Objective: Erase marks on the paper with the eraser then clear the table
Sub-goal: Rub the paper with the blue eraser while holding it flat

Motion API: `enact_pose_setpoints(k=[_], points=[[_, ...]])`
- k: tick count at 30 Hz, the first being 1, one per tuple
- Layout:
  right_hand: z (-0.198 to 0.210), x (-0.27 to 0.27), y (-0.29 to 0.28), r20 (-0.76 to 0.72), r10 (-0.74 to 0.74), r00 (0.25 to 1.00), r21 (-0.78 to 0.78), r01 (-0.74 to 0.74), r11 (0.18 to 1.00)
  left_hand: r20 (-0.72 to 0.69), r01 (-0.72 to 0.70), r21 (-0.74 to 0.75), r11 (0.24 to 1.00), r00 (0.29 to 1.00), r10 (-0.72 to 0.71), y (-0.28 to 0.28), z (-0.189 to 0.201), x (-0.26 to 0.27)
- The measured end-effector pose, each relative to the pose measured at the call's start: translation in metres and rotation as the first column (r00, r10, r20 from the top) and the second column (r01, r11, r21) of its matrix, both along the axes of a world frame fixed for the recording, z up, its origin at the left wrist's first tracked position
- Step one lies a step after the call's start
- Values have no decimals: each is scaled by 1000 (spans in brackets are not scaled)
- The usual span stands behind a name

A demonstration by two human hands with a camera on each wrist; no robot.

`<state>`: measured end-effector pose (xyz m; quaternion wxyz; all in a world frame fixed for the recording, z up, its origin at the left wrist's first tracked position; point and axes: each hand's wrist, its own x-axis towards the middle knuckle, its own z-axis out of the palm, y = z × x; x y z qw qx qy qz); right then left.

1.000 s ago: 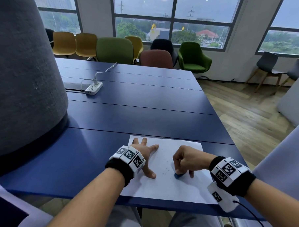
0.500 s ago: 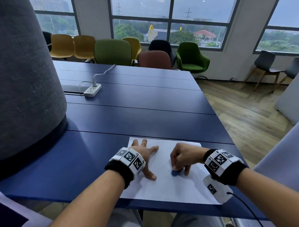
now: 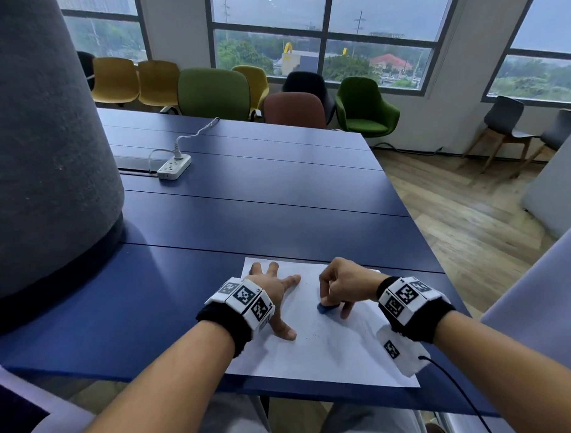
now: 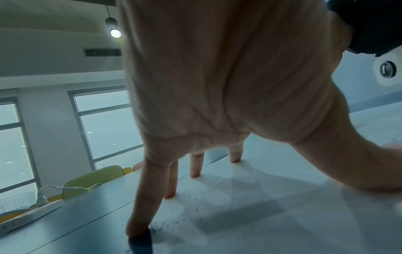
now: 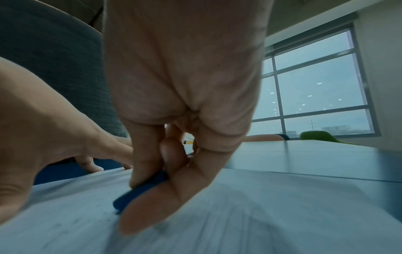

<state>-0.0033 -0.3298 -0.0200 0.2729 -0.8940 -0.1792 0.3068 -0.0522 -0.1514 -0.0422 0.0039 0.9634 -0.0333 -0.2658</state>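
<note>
A white sheet of paper [image 3: 316, 352] lies at the near edge of the blue table [image 3: 261, 217]. My left hand [image 3: 274, 292] presses flat on the sheet's left part, fingers spread and straight. In the left wrist view the left hand's fingertips [image 4: 195, 173] stand on the paper [image 4: 261, 214]. My right hand [image 3: 343, 286] pinches a small blue eraser [image 3: 326, 308] and holds it down on the middle of the sheet. In the blurred right wrist view the eraser [image 5: 139, 192] sits between thumb and fingers on the paper [image 5: 239, 214]. Dark eraser crumbs [image 3: 312, 337] dot the sheet.
A large grey felt-covered cone [image 3: 39, 145] stands on the table at the left. A white power strip [image 3: 174, 167] with its cable lies further back. Coloured chairs [image 3: 213, 91] line the far side. The table's right edge drops to a wooden floor [image 3: 467, 215].
My right hand has slid the eraser away from me and slightly left across the paper. The left hand stays pressed in the same spot.
</note>
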Motion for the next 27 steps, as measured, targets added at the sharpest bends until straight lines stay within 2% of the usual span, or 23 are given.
enact_pose_setpoints(k=[3,5,8,11,13,16,18,22,25,27], points=[[5,-8,-4,-160,174,972,-168,-200,965,0,-1,-7,1000,1000,1,0,1,0],[7,-10,-3,-196,229,953,-229,-272,935,0,0,-7,1000,1000,0,1,1,0],[3,-3,5,-17,94,995,-98,-96,991,3,6,4,1000,1000,-6,0,1,0],[-1,5,11,174,-84,981,38,78,996,7,12,9,1000,1000,-12,-1,2,-1],[-2,4,9,147,-55,988,20,53,998,6,12,9,1000,1000,-13,-1,2,-1],[3,-9,-2,-5,152,988,-112,-152,982,1,9,-1,1000,1000,-9,-1,3,-1],[4,-18,-12,-1,204,979,-129,-202,971,0,0,-18,1000,1000,0,0,2,-1],[-6,-40,-41,155,9,988,43,-15,999,-2,-4,-40,999,1000,4,1,2,-1],[-18,-70,-68,391,-109,914,19,111,994,9,-3,-49,999,1000,3,4,4,-1],[-29,-95,-75,440,-137,888,45,131,990,20,2,-50,999,1000,-1,5,5,-1]])
